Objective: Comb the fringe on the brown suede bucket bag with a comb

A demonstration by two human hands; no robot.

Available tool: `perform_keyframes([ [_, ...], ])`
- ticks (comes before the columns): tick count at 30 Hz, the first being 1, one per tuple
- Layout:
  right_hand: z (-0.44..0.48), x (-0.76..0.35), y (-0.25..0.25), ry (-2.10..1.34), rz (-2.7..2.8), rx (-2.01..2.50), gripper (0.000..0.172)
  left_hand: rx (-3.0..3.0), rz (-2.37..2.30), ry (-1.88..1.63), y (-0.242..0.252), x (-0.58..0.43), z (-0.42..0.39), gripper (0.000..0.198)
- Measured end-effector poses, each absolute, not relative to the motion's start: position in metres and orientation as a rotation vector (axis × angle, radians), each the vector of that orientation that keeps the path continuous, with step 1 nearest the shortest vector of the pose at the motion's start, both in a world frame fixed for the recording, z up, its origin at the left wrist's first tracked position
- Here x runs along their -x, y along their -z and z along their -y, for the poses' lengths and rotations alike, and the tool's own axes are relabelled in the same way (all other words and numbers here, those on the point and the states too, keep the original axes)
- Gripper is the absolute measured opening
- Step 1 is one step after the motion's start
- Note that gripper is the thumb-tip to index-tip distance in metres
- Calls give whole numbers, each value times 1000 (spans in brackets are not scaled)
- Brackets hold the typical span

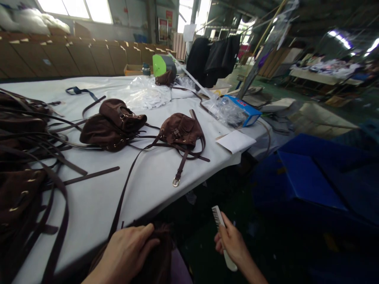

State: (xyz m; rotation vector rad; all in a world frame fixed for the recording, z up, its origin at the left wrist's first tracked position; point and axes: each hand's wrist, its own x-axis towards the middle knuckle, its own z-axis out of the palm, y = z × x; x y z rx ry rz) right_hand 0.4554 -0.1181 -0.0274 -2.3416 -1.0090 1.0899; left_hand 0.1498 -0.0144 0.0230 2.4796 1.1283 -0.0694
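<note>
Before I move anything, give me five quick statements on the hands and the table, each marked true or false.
1. The right hand holds a white comb. True.
2. The left hand is raised with nothing in it. False: it holds dark brown fabric.
3. A flat white piece lies on the table, near the blue box. True.
4. The buckle on the brown strap is black. False: it is gold-toned.
5. The bright green object stands on the floor. False: it is on the table, toward the far side.
</note>
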Motion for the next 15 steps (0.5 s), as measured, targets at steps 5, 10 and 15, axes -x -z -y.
perform_keyframes([
  [5,120,-387,-15,-853,1296,1688,53,-2334,-1180,211,-28,-173,-2,26],
  [10,110,-350,2,-906,1626,1417,52,-2203,-1146,28,-35,-163,5,21],
  [15,99,-335,37,-842,1889,1336,68,-2113,-965,-233,-36,-152,18,24],
])
